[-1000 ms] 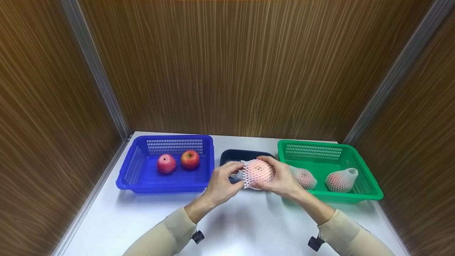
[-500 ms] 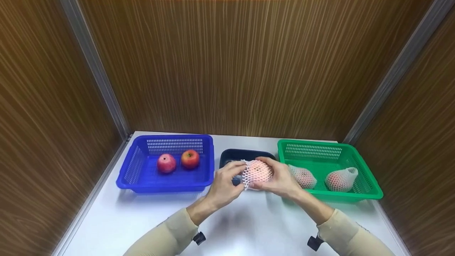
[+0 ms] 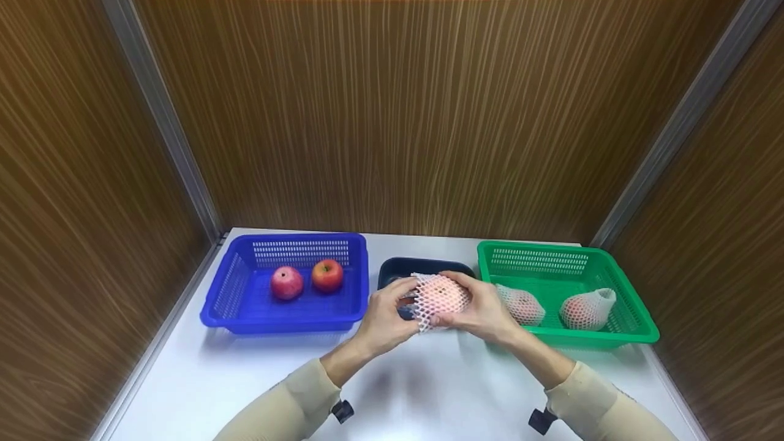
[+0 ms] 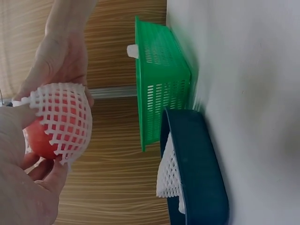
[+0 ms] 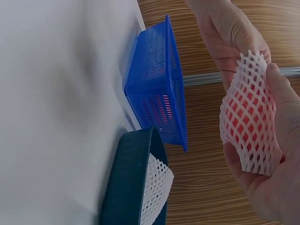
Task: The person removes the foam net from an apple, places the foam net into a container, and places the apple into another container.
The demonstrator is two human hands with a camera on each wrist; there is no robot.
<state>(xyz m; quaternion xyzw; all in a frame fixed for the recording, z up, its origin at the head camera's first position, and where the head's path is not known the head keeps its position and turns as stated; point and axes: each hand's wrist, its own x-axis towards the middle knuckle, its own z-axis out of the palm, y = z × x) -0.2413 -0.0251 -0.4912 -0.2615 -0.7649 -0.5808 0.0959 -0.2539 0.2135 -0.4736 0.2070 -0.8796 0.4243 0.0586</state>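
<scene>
Wood-grain panels [image 3: 392,122] rose on the left, right and far sides of a white desk [image 3: 184,386]. On the left of the desk stood a blue basket [image 3: 282,326], and on the right a green basket [image 3: 569,338], both with slotted walls. Between them sat a smaller dark container [image 3: 422,264], with white netting [image 4: 169,173] standing above its rim.

Two pale sleeves [image 3: 275,404] reached in from the near side. The person's hands met between the baskets, raised above the desk. The right hand [image 3: 484,313] was curled round a red fruit [image 4: 40,140] in a white foam net [image 5: 248,117], thumb on one side and fingers on the other. The left hand [image 3: 386,315] pinched the net's loose left edge between thumb and fingers, parted by the breadth of that edge.

In the green basket lay two netted fruits, one at the left [image 3: 522,307] and one farther right [image 3: 585,311], its net end sticking up. Two bare red fruits rested near each other in the blue basket, the left one [image 3: 286,283] pinker than the right one [image 3: 327,275].
</scene>
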